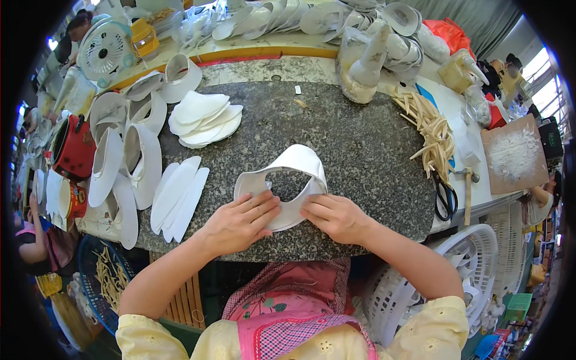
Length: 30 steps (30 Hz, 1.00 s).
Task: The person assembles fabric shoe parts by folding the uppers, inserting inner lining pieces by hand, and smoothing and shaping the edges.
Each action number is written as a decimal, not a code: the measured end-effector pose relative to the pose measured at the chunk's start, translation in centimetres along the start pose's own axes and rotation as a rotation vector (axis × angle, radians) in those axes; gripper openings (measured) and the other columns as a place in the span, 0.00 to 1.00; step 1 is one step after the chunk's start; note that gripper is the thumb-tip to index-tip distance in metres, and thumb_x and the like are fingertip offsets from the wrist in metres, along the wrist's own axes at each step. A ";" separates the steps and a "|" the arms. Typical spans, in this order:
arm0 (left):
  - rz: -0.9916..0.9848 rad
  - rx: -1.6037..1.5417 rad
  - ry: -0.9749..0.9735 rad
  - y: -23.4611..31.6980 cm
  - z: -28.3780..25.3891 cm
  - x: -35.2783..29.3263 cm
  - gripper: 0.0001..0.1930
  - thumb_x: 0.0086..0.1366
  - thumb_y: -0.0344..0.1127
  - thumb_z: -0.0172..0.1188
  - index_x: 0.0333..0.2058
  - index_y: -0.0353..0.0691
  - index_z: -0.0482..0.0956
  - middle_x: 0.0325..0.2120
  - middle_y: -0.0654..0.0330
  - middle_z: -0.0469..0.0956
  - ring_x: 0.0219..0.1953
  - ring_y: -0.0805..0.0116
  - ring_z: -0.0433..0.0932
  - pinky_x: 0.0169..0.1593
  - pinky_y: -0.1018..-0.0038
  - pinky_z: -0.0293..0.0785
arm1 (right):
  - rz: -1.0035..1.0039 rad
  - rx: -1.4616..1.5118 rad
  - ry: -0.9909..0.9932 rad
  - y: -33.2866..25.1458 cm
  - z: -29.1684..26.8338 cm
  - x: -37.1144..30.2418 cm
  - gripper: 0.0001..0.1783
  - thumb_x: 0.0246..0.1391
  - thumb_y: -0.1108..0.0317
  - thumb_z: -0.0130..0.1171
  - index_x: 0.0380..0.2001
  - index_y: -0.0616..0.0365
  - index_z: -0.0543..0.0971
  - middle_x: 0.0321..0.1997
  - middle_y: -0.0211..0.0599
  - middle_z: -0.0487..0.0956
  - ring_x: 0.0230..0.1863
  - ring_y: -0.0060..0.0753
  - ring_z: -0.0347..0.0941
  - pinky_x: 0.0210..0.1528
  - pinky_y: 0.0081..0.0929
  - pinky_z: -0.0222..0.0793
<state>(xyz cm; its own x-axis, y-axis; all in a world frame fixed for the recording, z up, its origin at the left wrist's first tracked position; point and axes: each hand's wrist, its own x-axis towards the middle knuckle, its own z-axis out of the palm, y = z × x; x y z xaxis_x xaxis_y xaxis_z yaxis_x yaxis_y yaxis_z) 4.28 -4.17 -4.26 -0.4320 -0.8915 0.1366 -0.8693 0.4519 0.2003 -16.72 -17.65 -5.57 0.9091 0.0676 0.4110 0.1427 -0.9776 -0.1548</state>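
Note:
A white shoe upper (295, 158) lies in front of me on the dark speckled stone slab (354, 138), bent into a loop with its rounded end away from me. My left hand (240, 223) presses its near left part, fingers laid close together over the edge. On the near right side my right hand (337, 218) grips the rim with bent fingers; the thumb is mostly hidden. Left of the upper lie a fan of long white strips (179, 201) and, farther back, a stack of rounded white pieces (204, 120).
Finished-looking uppers (143, 159) stand at the left beside a red pot (73, 147). Tan strips (429, 129) and black scissors (445, 198) lie right. A glue-coated bottle (367, 63) stands at the back. Baskets (103, 282) flank me below, and a white powder board (516, 153) is far right.

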 end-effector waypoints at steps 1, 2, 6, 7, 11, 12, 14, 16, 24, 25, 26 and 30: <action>-0.009 0.029 0.008 0.2 0.0 0.1 0.25 0.52 0.43 0.54 0.48 0.39 0.66 0.50 0.59 0.64 0.55 0.64 0.60 0.53 0.65 0.60 | -0.033 0.009 0.010 0.3 0.1 0.0 0.16 0.33 0.72 0.51 0.31 0.66 0.72 0.34 0.36 0.69 0.40 0.34 0.66 0.41 0.25 0.66; -0.018 0.058 0.018 0.4 0.0 0.2 0.24 0.53 0.43 0.54 0.47 0.38 0.67 0.50 0.59 0.65 0.54 0.64 0.60 0.53 0.65 0.59 | -0.065 -0.013 0.039 0.5 0.3 -0.1 0.16 0.33 0.70 0.50 0.30 0.66 0.73 0.33 0.35 0.69 0.39 0.33 0.66 0.40 0.25 0.65; -0.041 0.071 0.049 1.4 0.3 0.2 0.25 0.52 0.45 0.55 0.46 0.36 0.67 0.49 0.57 0.65 0.54 0.63 0.61 0.52 0.64 0.60 | -0.043 -0.201 0.053 -1.1 0.0 -0.9 0.15 0.36 0.68 0.49 0.31 0.63 0.74 0.36 0.34 0.70 0.41 0.31 0.66 0.44 0.31 0.60; -0.113 0.100 0.045 2.2 0.3 0.4 0.27 0.51 0.48 0.55 0.46 0.35 0.67 0.49 0.55 0.65 0.54 0.62 0.61 0.52 0.63 0.59 | 0.020 -0.331 0.068 -2.0 0.0 -1.2 0.15 0.38 0.67 0.49 0.32 0.61 0.75 0.37 0.32 0.71 0.43 0.30 0.66 0.46 0.35 0.57; -0.157 0.049 0.100 4.8 1.6 2.4 0.32 0.50 0.53 0.54 0.47 0.33 0.65 0.50 0.52 0.64 0.55 0.62 0.60 0.53 0.61 0.56 | 0.179 -0.345 0.030 -2.4 -0.2 -1.1 0.14 0.42 0.66 0.47 0.33 0.55 0.76 0.41 0.29 0.73 0.47 0.26 0.65 0.50 0.42 0.49; -0.187 0.037 0.125 5.0 2.0 2.5 0.34 0.50 0.54 0.54 0.48 0.32 0.64 0.50 0.52 0.63 0.55 0.61 0.59 0.54 0.62 0.55 | 0.184 -0.345 0.040 -2.4 -0.4 -1.0 0.13 0.42 0.66 0.47 0.33 0.54 0.76 0.39 0.28 0.74 0.46 0.25 0.66 0.51 0.41 0.48; -0.165 -0.009 0.099 4.3 2.0 2.4 0.34 0.50 0.54 0.54 0.49 0.32 0.63 0.50 0.51 0.63 0.55 0.61 0.59 0.54 0.63 0.54 | 0.177 -0.337 0.067 -1.7 -0.5 -1.0 0.13 0.42 0.66 0.48 0.33 0.54 0.76 0.38 0.27 0.74 0.46 0.25 0.66 0.51 0.41 0.47; -0.104 -0.071 0.077 3.6 1.7 2.3 0.32 0.51 0.51 0.54 0.48 0.30 0.64 0.49 0.49 0.64 0.55 0.59 0.59 0.54 0.64 0.55 | 0.146 -0.343 0.130 -1.1 -0.2 -1.2 0.11 0.41 0.66 0.49 0.30 0.54 0.76 0.36 0.25 0.74 0.45 0.24 0.66 0.52 0.43 0.45; -0.106 -0.056 0.079 4.1 1.9 2.9 0.27 0.53 0.44 0.53 0.46 0.28 0.66 0.48 0.47 0.65 0.53 0.57 0.61 0.54 0.65 0.56 | 0.051 -0.553 0.063 -0.9 -0.8 -0.1 0.13 0.40 0.67 0.49 0.31 0.56 0.77 0.37 0.29 0.74 0.44 0.26 0.64 0.51 0.39 0.48; -0.099 -0.053 0.081 3.9 1.9 2.9 0.27 0.53 0.44 0.53 0.45 0.28 0.66 0.48 0.46 0.65 0.53 0.56 0.62 0.54 0.66 0.56 | 0.051 -0.558 0.053 -0.6 -0.9 -0.2 0.13 0.40 0.67 0.49 0.31 0.56 0.77 0.37 0.29 0.74 0.45 0.26 0.63 0.49 0.40 0.48; -0.096 -0.053 0.081 3.8 1.8 2.8 0.27 0.53 0.44 0.53 0.45 0.28 0.66 0.48 0.46 0.65 0.53 0.56 0.62 0.54 0.66 0.56 | 0.051 -0.563 0.041 -0.4 -1.1 -0.4 0.14 0.39 0.66 0.49 0.32 0.56 0.77 0.38 0.28 0.73 0.46 0.26 0.63 0.47 0.42 0.49; -0.083 -0.086 0.059 3.9 1.1 2.1 0.27 0.51 0.44 0.55 0.45 0.29 0.66 0.47 0.48 0.66 0.53 0.57 0.62 0.54 0.66 0.57 | 0.161 -0.580 0.030 0.7 -1.6 -2.0 0.14 0.39 0.66 0.50 0.32 0.57 0.77 0.38 0.28 0.73 0.49 0.25 0.59 0.39 0.43 0.47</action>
<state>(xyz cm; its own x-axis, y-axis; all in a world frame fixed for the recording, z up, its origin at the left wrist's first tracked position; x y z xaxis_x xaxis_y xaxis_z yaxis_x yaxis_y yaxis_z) -0.31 -4.34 -4.25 -0.3421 -0.9237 0.1725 -0.8766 0.3799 0.2954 -19.04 -18.76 -5.00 0.8890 -0.0873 0.4496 -0.2398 -0.9251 0.2945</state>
